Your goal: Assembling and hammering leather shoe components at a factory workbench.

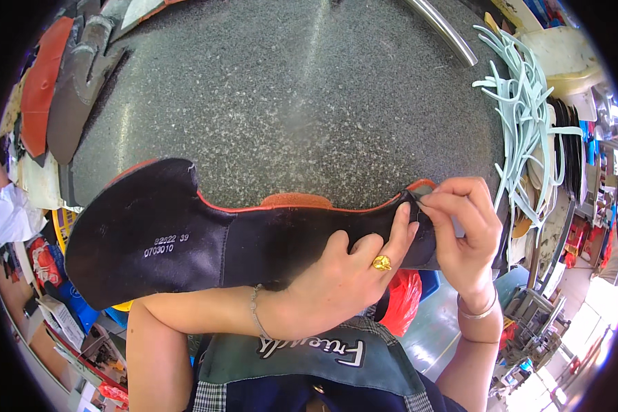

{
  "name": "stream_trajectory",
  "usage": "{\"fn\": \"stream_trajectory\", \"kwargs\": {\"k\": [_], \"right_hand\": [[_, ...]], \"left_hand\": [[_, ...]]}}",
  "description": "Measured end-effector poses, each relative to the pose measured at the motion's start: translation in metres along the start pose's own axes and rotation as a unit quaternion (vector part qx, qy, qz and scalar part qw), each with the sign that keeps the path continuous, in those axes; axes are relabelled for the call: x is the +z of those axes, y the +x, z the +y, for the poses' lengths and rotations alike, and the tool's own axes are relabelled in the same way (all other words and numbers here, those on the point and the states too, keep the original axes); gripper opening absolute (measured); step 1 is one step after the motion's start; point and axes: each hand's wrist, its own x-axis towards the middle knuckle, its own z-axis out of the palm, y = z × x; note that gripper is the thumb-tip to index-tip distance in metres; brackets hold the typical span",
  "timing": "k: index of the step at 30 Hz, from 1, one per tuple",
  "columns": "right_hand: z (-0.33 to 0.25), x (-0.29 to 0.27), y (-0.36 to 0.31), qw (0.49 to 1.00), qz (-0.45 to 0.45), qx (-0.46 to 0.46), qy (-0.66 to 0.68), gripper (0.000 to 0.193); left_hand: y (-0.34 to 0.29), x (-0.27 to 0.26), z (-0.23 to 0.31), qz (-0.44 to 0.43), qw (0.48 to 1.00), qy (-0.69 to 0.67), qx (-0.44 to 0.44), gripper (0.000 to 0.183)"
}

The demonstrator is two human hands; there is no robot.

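Note:
A long shoe upper [275,240] lies across the grey speckled table with its black lining facing up. Its far edge shows a thin orange-red border, and an orange tab sticks out near the middle. My left hand [350,264], with a gold ring, rests on the right half of the upper; its fingers press the lining close to the far edge. At the right end my right hand [470,226] pinches the upper's edge between thumb and fingertips, where the material is folded up. The two hands' fingertips are nearly touching.
Brown and dark leather pieces [82,82] are piled at the far left of the table [288,103]. A metal tube [446,31] reaches in from the far side. Pale blue strips [522,117] hang in a bundle at the right. A red plastic bag [402,302] is below the near edge.

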Motion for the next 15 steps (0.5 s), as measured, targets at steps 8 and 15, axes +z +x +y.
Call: {"fn": "stream_trajectory", "kwargs": {"k": [8, 15], "right_hand": [[-0.01, 0.006, 0.013, 0.962, -0.02, 0.228, 0.151, 0.028], [0.003, 0.012, 0.015, 0.873, 0.033, 0.313, 0.373, 0.027]], "left_hand": [[0.001, 0.004, 0.0, 0.004, 1.0, -0.014, -0.01, 0.049], [0.0, 0.003, -0.001, -0.014, 1.0, 0.008, 0.012, 0.049]]}}
